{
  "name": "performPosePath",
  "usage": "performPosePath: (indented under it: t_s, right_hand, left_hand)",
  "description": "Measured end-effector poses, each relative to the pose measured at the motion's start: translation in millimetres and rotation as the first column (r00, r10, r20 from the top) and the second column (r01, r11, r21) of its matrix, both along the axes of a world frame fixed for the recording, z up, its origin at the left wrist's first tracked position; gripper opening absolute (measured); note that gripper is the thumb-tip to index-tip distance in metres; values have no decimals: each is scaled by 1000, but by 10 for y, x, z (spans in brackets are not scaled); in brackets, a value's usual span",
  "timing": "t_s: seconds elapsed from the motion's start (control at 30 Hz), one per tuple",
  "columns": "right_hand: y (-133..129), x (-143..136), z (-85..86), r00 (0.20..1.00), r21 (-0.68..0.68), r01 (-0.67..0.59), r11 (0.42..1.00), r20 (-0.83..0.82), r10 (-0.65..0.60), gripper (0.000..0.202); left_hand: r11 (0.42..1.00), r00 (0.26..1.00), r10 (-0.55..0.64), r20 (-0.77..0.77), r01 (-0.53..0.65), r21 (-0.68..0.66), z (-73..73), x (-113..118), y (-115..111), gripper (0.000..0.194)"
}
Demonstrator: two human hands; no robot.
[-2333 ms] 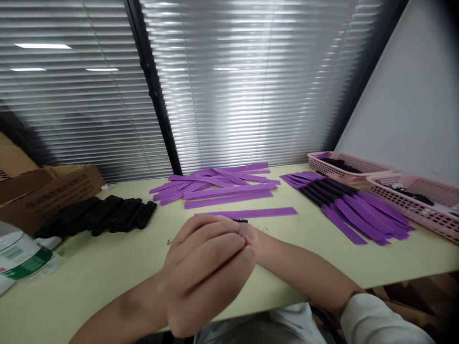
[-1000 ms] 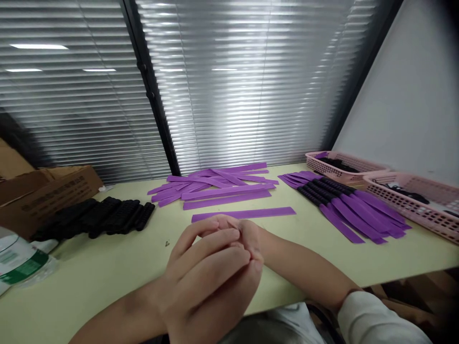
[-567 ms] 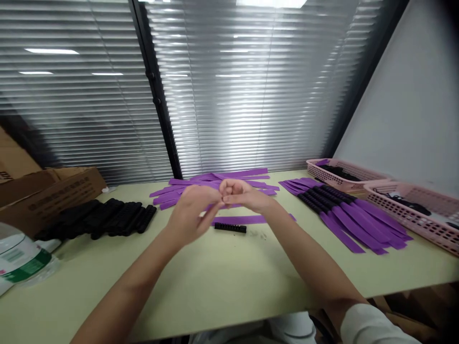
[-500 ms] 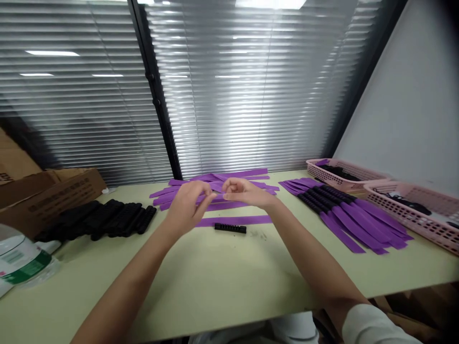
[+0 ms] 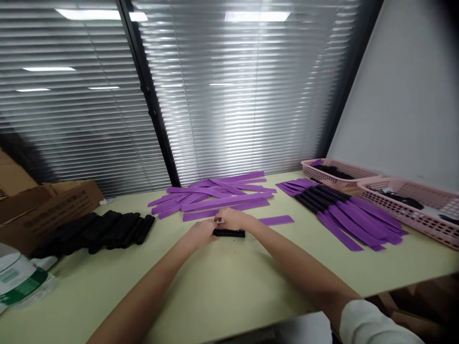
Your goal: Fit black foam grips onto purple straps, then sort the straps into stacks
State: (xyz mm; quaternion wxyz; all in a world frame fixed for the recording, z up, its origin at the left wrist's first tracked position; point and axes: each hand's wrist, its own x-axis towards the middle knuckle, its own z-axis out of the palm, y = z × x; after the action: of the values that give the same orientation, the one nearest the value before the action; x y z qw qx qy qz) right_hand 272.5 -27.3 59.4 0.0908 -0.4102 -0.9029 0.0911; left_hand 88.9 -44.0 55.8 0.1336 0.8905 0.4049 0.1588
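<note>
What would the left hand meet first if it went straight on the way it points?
Probably the right hand, just ahead of the left hand; the black piece lies close beside that line, though depth is unclear.

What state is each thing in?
Black ridged piece: lying flat
Left hand: at that piece's left end, grip unclear
Right hand: curled, hold unclear
Single purple strip: flat, partly hidden
Purple strip pile: overlapping
Banded purple strips: gathered, ends fanned
Left-side black pieces: bunched
Pink baskets: uncovered
Cardboard box: open
Blinds: lowered
</note>
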Motion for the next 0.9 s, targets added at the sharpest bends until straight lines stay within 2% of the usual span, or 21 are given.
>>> performPosePath:
  t_s: [0.1, 0.2, 0.33, 0.43, 0.57, 0.67, 0.73, 0.9]
  right_hand:
    - [74, -19, -159, 995, 79, -76, 994, -53, 80, 30]
    - [91, -54, -277, 985, 148, -104, 983, -124, 122, 31]
    - [1, -170, -391, 977, 248, -89, 965, -167, 133, 44]
    - [-62, -256, -479, 984, 259, -71, 963, -137, 110, 54]
    - [-46, -297, -612, 986, 221, -51, 974, -141, 84, 42]
    - [-8, -303, -681, 981, 255, -45, 966, -172, 91, 32]
    - [-3, -314, -696, 985, 289, -40, 957, -147, 86, 29]
    - [-86, -343, -642, 990, 316, -11, 949, -133, 55, 31]
  left_hand:
    - [989, 979, -112, -170, 93, -113, 164, -100, 47, 13]
    - [987, 976, -80, -204, 49, -153, 514, -300, 61, 15]
    - [998, 991, -11, -133, 3, -60, 1024, -634, 14, 25]
    - [995, 995, 101, 4, -101, 27, 1260, -871, -24, 36]
    - [970, 925, 181, 335, -224, 95, 1375, -1098, -31, 41]
    - [965, 776, 157, 611, -252, 72, 1426, -1182, -41, 44]
    - [953, 689, 135, 712, -286, 96, 1460, -1210, -51, 45]
    - [922, 529, 80, 845, -362, 139, 1501, -1222, -45, 37]
